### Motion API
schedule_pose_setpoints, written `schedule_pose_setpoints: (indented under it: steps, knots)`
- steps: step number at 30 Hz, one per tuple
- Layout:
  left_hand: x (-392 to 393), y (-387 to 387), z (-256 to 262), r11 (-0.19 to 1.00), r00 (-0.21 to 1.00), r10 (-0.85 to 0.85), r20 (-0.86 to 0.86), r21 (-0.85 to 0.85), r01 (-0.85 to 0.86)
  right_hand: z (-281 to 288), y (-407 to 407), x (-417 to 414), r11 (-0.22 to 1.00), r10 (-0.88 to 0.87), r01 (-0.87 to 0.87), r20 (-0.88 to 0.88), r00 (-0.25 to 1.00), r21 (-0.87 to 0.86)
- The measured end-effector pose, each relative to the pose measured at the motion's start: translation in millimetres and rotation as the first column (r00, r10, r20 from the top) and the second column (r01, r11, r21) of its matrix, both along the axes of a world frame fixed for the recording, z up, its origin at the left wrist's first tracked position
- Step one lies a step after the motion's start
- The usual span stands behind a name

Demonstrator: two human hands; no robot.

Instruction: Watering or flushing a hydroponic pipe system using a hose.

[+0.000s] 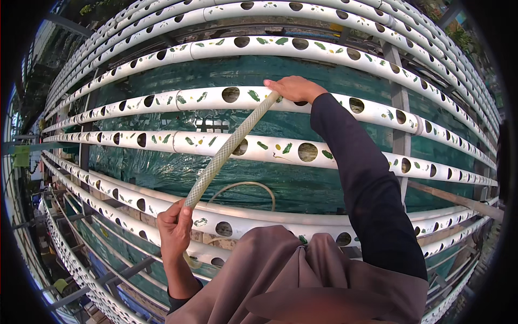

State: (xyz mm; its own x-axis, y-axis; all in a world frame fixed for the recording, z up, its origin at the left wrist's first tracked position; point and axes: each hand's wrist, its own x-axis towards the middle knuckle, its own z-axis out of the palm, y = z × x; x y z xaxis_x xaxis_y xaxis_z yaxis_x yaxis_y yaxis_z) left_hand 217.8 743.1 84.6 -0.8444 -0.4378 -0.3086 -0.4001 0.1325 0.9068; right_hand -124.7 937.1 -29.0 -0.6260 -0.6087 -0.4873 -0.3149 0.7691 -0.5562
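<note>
A clear braided hose (228, 152) runs slantwise between my two hands, across two white pipes. My left hand (177, 227) grips its lower length, thumb on top. Beyond, my right hand (297, 88) is closed around the hose's upper end, at a white pipe (198, 98) with round holes and painted green leaf marks. Whether the end enters a hole is hidden by my hand. The hose also crosses a nearer white pipe (194, 143) and partly covers one of its holes. Below my left hand, another bit of hose (192, 261) shows.
Green sheeting holding water (162, 174) lies under the pipes. A loop of hose (243, 184) arcs out of it. More holed pipes (271, 44) run in rows ahead and behind. Grey support posts (400, 105) stand at the right, near a wooden pole (453, 196). Brown cloth (279, 263) hangs before me.
</note>
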Motion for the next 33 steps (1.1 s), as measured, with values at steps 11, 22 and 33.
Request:
schedule_pose_setpoints:
  steps: [11,22,33]
  knots:
    - [47.6,-57.1,7.5,0.943,0.951,0.299,-0.083,-0.126,-0.308,5.3,-83.1,19.1,0.997,0.072,-0.062,-0.285,0.956,0.043]
    - [41.9,-88.0,-12.0,0.866,0.902,0.427,-0.068,-0.254,-0.430,-3.2,215.3,-9.1,0.823,-0.372,0.468,-0.317,0.872,0.321]
    - [44.6,-93.3,-20.8,0.786,0.879,0.467,-0.098,-0.408,-0.464,1.4,-65.4,51.2,0.999,0.042,-0.047,-0.609,0.792,0.008]
